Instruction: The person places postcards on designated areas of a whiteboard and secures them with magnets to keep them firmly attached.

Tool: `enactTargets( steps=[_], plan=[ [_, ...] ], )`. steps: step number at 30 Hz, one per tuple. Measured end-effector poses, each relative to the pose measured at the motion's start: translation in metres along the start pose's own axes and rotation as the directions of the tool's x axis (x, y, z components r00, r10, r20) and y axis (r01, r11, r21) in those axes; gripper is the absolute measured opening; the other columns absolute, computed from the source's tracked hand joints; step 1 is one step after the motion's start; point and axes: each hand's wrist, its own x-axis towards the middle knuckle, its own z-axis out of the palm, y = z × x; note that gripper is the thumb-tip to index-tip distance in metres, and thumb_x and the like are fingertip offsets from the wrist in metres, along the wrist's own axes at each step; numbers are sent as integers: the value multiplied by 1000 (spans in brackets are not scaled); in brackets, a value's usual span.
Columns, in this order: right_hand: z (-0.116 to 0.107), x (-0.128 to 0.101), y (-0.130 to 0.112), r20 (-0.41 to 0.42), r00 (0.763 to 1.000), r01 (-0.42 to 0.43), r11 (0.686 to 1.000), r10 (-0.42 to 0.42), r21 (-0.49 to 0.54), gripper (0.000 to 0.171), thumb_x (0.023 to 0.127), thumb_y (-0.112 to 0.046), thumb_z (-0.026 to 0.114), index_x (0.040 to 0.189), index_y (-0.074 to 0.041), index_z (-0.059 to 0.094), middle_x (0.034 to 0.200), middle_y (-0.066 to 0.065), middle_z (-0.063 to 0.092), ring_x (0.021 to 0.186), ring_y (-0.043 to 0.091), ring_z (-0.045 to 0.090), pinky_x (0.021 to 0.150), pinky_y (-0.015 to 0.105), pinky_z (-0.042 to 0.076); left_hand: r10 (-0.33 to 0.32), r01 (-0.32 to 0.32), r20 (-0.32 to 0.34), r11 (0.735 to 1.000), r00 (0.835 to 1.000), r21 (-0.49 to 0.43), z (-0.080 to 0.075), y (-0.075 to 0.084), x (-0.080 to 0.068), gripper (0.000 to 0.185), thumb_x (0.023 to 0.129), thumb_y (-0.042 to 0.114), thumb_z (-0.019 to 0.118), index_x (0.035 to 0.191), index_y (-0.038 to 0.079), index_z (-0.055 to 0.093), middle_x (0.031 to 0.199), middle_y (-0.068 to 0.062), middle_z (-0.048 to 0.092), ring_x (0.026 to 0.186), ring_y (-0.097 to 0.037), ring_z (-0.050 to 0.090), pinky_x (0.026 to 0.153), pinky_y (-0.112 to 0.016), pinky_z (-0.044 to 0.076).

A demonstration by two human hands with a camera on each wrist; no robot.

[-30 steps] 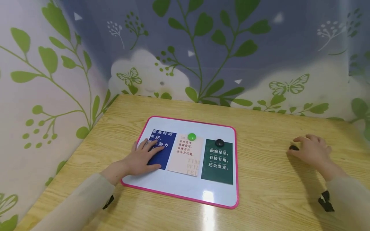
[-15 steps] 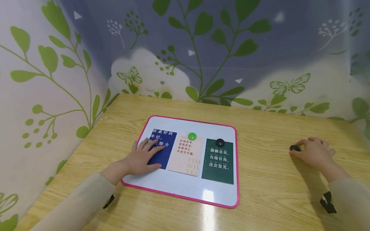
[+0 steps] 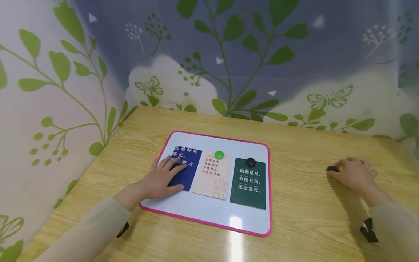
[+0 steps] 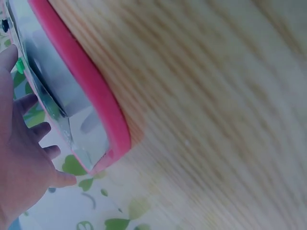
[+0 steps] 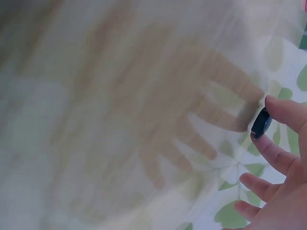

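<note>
My left hand (image 3: 160,182) rests with spread fingers on the blue card (image 3: 187,171), at the left of a small whiteboard (image 3: 209,213) with a pink rim. Between thumb and index finger my right hand (image 3: 355,174) pinches a round black magnet (image 3: 332,169), off to the right of the board. The right wrist view shows that black magnet (image 5: 261,123) held by its edges, the other fingers loose. A green magnet (image 3: 219,155) sits at the top of the pink card (image 3: 212,178). Another black magnet (image 3: 250,162) sits at the top of the green card (image 3: 248,189).
The board lies flat on a wooden table (image 3: 304,203). Behind it and to the left stand walls with leaf and butterfly patterns (image 3: 235,65). In the left wrist view the board's pink rim (image 4: 103,91) borders the wood.
The right hand dips slightly toward the near side and keeps the black magnet between thumb and finger. The left hand stays on the blue card. The head view shifts a little.
</note>
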Motion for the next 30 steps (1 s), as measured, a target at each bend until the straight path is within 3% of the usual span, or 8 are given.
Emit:
enactTargets(
  steps=[5, 13, 22, 30],
  plan=[
    [-1, 6, -14, -12, 997, 70, 995, -71, -66, 70, 83, -55, 59, 114, 8, 56, 128, 43, 36, 117, 64, 23, 90, 75, 18, 5, -5, 0, 1000, 1000, 18, -2, 2, -3, 63, 89, 48, 57, 141, 15, 42, 148, -17, 34, 139, -46, 20, 106, -71, 10],
    [-8, 7, -54, 12, 996, 84, 996, -84, 8, 60, 87, -45, 59, 120, 4, 55, 138, 41, 20, 121, 67, 11, 87, 80, 12, -2, 1, 11, 999, 1000, 37, -1, 3, -2, 63, 88, 48, 58, 140, 16, 43, 147, -16, 36, 138, -45, 23, 106, -70, 10],
    [-12, 19, -106, 14, 992, 122, 992, -122, 17, 49, 87, -36, 62, 119, 0, 57, 143, 36, 19, 127, 61, 9, 93, 74, 11, 0, 0, -2, 1000, 1000, 29, 2, 0, -2, 62, 88, 48, 58, 139, 17, 44, 147, -16, 37, 138, -46, 24, 105, -71, 11],
    [-7, 26, -164, -37, 985, 167, 986, -165, 27, 41, 84, -32, 66, 111, -1, 62, 144, 33, 23, 130, 56, 12, 97, 73, 10, -17, 16, 11, 1000, 1000, 20, 2, 1, -1, 62, 88, 49, 58, 139, 18, 44, 148, -15, 36, 138, -46, 22, 106, -71, 10]
  ],
)
